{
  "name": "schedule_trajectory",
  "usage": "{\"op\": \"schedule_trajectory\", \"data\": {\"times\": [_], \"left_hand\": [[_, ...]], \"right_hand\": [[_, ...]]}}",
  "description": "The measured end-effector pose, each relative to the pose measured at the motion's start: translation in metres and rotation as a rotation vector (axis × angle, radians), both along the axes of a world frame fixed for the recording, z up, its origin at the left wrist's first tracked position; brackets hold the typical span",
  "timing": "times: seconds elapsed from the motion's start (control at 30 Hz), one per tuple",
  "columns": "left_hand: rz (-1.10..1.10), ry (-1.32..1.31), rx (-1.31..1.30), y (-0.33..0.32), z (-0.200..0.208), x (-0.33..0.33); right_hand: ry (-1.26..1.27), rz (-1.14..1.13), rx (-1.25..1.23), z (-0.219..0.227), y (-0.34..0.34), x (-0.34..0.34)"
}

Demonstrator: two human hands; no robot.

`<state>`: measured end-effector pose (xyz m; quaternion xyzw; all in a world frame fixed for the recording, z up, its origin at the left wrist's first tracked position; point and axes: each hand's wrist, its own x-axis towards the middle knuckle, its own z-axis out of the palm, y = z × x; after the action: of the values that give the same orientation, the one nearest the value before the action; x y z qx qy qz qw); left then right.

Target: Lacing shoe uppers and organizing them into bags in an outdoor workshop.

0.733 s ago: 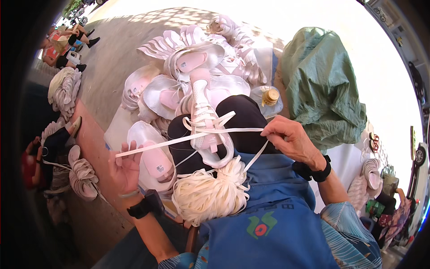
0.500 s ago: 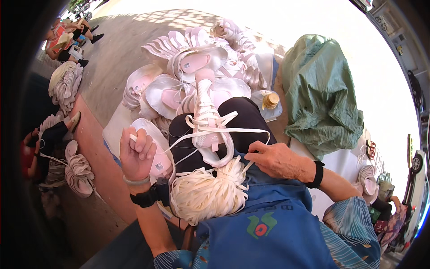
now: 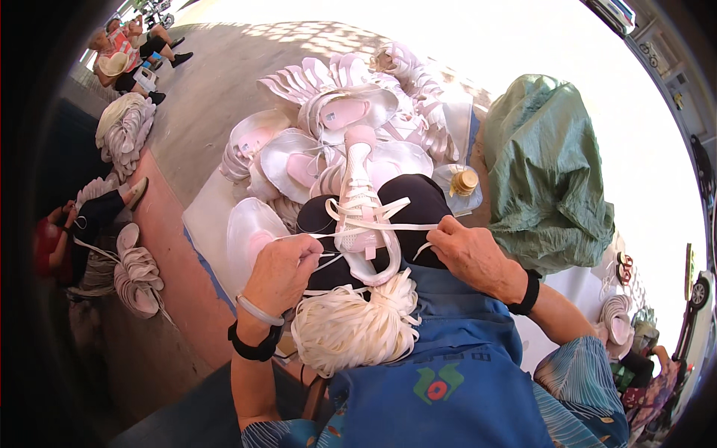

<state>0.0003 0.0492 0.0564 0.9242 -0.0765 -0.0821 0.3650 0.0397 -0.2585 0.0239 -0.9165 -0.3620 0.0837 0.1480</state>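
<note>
A pale pink and white shoe upper (image 3: 359,193) lies lengthwise across my black-clad knees, its cream shoelace (image 3: 373,216) threaded through the eyelets and crossing over the front. My left hand (image 3: 284,275) is closed on the lace's left end, with a thin white thread beside the fingers. On the other side, my right hand (image 3: 472,252) pinches the right end, and the lace stretches sideways between both hands. A thick bundle of cream laces (image 3: 347,332) rests on my lap against the blue apron (image 3: 448,366), just below the upper.
Beyond my knees is a heap of pink and white shoe uppers (image 3: 299,160). A clear bottle with a yellow cap (image 3: 464,181) stands right of it, before a large green sack (image 3: 549,172). Stacked uppers (image 3: 138,280) and seated people line the left side.
My left hand has come down and inward from its raised place and now grips the lace. My right hand has moved slightly up and right, drawing the lace out sideways.
</note>
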Motion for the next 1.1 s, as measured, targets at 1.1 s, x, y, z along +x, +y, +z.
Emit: {"op": "schedule_trajectory", "data": {"times": [1.1], "left_hand": [[0.233,0.116,-0.319,-0.007,-0.034,0.026]], "right_hand": [[0.245,-0.088,0.572,-0.016,0.038,0.033]]}}
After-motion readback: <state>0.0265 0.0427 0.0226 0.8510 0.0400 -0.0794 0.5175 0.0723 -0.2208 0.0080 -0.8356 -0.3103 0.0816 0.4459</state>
